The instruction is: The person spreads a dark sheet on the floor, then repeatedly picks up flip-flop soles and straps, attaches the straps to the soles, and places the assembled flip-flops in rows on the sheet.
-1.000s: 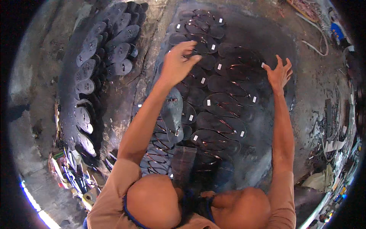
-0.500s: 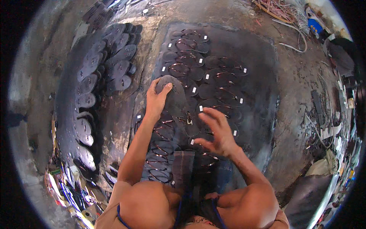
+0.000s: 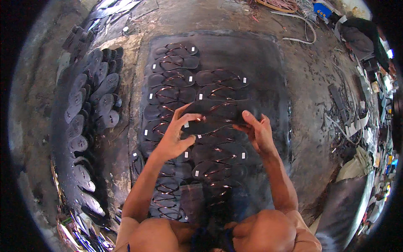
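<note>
Both hands have come in together since half a second ago: then the left hand lay flat on the mat and the right hand hovered open over the rows; now both grip one pair of sandals, lifted just above the mat's middle. Left hand clamped on the pair's left end, thumb on top; right hand clamped on the right end, fingers curled over the edge. Reads as a pair picked up, being set into or taken out of the layout, can't tell which. Mat on the floor carries two columns of dark sandals with reddish straps, small white tags. Left of mat, a long stack of bare soles. Right of mat, scraps and cords. No real containers visible.
</note>
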### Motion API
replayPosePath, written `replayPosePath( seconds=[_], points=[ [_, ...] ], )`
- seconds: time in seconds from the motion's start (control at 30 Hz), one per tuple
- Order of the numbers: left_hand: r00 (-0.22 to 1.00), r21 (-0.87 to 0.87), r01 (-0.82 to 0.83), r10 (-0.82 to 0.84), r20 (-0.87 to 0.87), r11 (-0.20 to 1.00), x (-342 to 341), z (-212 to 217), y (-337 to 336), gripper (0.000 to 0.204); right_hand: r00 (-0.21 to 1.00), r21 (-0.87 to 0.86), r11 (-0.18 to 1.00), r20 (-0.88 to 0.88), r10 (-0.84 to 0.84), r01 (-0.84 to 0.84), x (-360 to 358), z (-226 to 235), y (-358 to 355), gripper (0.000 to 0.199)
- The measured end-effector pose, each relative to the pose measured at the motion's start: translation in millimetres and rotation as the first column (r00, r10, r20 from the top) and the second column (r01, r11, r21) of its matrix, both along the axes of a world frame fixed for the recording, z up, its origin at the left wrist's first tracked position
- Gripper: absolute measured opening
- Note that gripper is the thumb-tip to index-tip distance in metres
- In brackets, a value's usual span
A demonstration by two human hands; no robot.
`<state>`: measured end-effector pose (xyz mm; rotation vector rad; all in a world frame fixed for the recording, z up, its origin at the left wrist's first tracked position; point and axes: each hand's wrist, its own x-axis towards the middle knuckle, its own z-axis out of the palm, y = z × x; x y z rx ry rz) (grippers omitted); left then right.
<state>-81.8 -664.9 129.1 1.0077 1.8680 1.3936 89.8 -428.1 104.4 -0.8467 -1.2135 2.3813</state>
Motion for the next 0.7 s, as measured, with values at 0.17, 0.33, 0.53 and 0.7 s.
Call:
replayPosePath(
  seconds=[0.17,0.33,0.53,0.7],
  points=[
    [0.944,-0.066,0.147,-0.160,-0.287,0.987,-33.8,-5.8,43.1,0.058,0.994,0.052,0.995,0.065,-0.084,0.081,-30.0,-18.5,44.4,0.046],
    [0.964,-0.011,-0.266,0.267,0.024,0.964,-142.0,-22.1,145.9,0.042,0.964,0.245,0.939,0.053,-0.260,0.240,-111.4,-44.2,147.5,0.062],
    [0.867,-0.243,-0.482,0.418,-0.273,0.842,-199.9,-88.1,190.2,0.026,0.951,0.660,0.751,0.236,-0.201,-0.005,-168.8,-96.8,198.0,0.059],
    [0.859,-0.317,-0.489,0.385,-0.338,0.812,-208.1,-126.2,196.3,0.025,0.903,0.567,0.813,0.408,-0.138,-0.132,-175.4,-131.9,213.8,0.067]
  ],
)
